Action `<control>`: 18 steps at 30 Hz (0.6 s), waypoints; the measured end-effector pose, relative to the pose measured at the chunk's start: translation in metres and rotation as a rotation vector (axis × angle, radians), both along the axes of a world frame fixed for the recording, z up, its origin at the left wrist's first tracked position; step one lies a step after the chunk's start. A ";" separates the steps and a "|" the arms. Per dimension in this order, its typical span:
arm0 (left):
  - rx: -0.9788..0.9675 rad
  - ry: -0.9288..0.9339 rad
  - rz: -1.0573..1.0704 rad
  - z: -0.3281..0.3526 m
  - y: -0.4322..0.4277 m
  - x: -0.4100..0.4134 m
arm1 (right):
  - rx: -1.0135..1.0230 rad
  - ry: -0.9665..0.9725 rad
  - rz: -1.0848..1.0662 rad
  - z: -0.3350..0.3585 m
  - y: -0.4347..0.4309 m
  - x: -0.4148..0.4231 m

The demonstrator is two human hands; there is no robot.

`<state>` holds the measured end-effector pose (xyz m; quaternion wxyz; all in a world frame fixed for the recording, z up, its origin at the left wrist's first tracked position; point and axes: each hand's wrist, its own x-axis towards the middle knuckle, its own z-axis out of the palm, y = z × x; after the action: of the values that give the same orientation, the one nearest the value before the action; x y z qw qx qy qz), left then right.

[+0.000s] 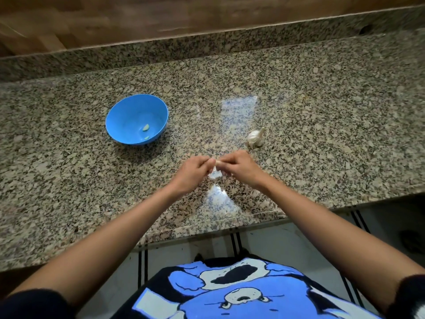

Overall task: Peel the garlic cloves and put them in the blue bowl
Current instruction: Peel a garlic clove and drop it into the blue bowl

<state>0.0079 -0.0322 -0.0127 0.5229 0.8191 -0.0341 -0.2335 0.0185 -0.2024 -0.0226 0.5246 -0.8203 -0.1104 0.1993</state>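
A garlic clove (216, 161) is pinched between my left hand (193, 171) and my right hand (239, 168), just above the granite counter (322, 125). White papery skin (215, 174) hangs below the clove between the two hands. The blue bowl (119, 111) stands to the left and farther back, with a peeled clove (146, 127) and a smaller piece (146, 137) inside. A partial garlic bulb (255, 138) lies on the counter just beyond my right hand.
A small scrap of skin (223, 148) lies on the counter beyond my hands. A raised granite backsplash (207, 44) and a wooden wall (161, 14) run along the back. The counter's front edge (207, 223) is near my body.
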 end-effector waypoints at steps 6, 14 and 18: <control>0.313 -1.011 -0.365 -0.023 0.014 0.010 | 0.629 0.755 -0.113 -0.002 -0.001 -0.011; -0.335 0.392 0.197 -0.002 -0.013 -0.002 | -0.141 -0.186 -0.065 -0.006 0.001 -0.009; -0.288 0.282 0.176 -0.008 -0.008 -0.005 | 0.096 0.091 -0.175 -0.007 0.003 -0.011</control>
<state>0.0034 -0.0404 -0.0205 0.6525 0.6950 0.0778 -0.2918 0.0073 -0.1989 -0.0291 0.5834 -0.7907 -0.0237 0.1843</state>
